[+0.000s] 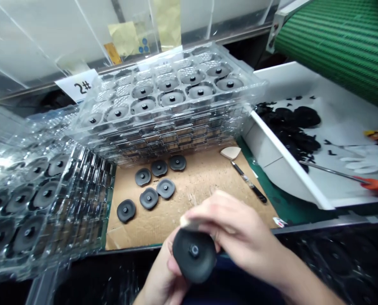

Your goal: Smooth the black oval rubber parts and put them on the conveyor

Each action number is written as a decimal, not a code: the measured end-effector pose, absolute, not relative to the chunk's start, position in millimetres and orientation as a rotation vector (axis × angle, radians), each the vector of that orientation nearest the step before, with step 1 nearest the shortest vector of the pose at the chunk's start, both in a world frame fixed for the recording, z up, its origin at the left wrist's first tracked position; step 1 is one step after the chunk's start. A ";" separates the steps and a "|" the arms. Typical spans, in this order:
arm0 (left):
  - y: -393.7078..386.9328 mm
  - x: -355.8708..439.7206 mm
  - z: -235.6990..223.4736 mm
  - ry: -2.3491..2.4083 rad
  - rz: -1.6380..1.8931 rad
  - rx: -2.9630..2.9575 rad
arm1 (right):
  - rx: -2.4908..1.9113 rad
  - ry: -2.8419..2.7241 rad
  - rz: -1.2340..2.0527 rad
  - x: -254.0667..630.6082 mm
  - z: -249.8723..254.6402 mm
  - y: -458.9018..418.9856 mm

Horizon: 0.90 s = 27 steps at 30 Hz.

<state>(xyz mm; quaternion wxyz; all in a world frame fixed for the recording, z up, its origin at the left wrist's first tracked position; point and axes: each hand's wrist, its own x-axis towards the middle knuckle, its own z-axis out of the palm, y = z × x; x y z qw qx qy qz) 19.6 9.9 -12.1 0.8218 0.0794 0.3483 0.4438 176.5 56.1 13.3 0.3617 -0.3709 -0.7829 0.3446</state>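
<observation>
Near the front edge of the cardboard, my left hand (173, 267) grips a black round rubber-like part (195, 256) with a small raised stub at its centre. The part is tilted so that its dished face looks up at me. My right hand (230, 224) is closed at the upper rim of that part, its fingers pinched together. Whatever its fingertips may hold is hidden. A pale cover shows on one fingertip by the rim. Several similar round parts (148, 198) lie on the cardboard sheet (198, 182) beyond my hands.
Stacked clear plastic trays (173, 123) with round parts stand behind the cardboard; more trays (49, 203) stand left. A craft knife (248, 182) and a pale fan-shaped piece (231, 152) lie right. A white bin (287, 156) holds black scraps, beside an orange-handled tool (373, 184) and green conveyor belt (338, 46).
</observation>
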 end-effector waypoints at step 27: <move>1.0 8.4 -24.8 0.579 0.890 0.084 | -1.476 -1.836 0.644 197.7 -24.6 27.8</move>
